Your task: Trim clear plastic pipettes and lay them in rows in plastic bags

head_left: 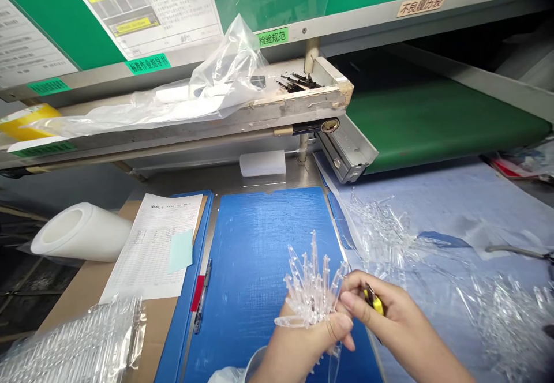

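Clear plastic moulded cluster (312, 290): spiked parts fanning upward, held above the blue board (255, 267), not touching it. Left hand (303, 348): fingers clenched round the cluster's base. Right hand (400, 319): fingers (359, 296) pinch a yellow-handled tool (374, 301); tool's tip hidden, exact kind cannot be told. Right fingertips just beside the cluster. Loose clear parts (376, 227) heaped on a pale blue sheet (454, 198), right of the board. Bagged clear parts (73, 348) lower left, on cardboard (160, 325). Printed form (151, 244) and pen (202, 296) left of the board. White foam roll (80, 233) further left. Green conveyor (433, 123) above.
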The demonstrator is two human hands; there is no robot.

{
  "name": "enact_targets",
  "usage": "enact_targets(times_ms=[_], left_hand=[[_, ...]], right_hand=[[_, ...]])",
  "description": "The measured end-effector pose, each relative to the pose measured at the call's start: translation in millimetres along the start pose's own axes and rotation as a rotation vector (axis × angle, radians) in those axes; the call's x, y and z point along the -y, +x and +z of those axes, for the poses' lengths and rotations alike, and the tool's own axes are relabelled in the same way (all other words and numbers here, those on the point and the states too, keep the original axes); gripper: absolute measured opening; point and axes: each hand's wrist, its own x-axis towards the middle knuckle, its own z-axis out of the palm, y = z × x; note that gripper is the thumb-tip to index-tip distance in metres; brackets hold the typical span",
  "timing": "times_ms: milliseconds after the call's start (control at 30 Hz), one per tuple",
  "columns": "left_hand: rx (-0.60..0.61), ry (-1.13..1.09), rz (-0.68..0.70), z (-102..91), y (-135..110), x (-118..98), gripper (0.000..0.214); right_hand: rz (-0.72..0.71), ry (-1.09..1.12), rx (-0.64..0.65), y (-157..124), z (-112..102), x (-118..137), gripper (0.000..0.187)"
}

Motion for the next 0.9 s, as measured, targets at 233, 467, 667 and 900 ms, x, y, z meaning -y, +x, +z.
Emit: enact_targets(times_ms=[233,467,667,900], left_hand=[[0.01,-0.159,-0.132,-15.8,4,16,0.028],[0.002,-0.507,-0.195,-28.8,19,43,0.025],[0.066,-0.503,-0.181,-30.1,22,48,0.031],[0.028,-0.461,-0.173,-31.2,21,51,0.034]], right_hand=[[0.036,-0.489,-0.322,12,-35,-33,0.036],[0.452,-1.178,-0.279,23,-55,-82,0.022],[0.473,-1.227,-0.294,46,-30,-94,0.026],[0.398,-1.197,-0.315,53,-50,-86,0.02]])
